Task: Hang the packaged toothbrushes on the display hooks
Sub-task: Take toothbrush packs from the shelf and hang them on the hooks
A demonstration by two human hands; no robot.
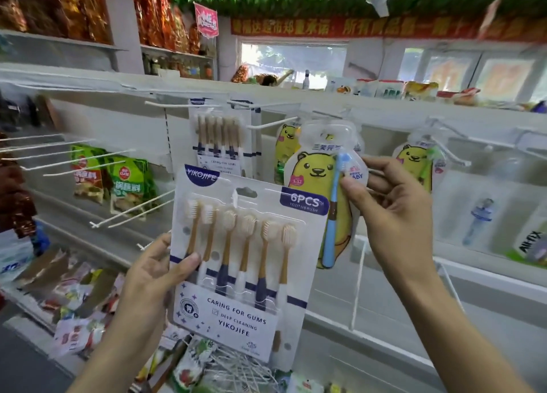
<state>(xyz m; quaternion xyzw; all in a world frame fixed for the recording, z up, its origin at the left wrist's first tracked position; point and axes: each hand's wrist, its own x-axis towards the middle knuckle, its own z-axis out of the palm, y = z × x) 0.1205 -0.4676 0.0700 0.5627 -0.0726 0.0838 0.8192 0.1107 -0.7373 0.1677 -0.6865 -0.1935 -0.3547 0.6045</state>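
— Before the hooks (275,124), what does each hand carry?
— Left hand (157,269) grips the six-pack (245,262) by its left edge, thumb on the front, held tilted below the rack.
— And the right hand (393,203)?
— It pinches the bear pack (318,167) with a blue brush, up near a hook. Another six-pack (217,139) hangs behind.

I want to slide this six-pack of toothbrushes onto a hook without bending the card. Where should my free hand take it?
Pinch the flat top edge of the six-pack card beside its hang hole, coming from the right side. The left hand already holds the lower left edge, and the raised blister over the brushes gives a poor grip. The right hand is now on the bear-shaped pack.
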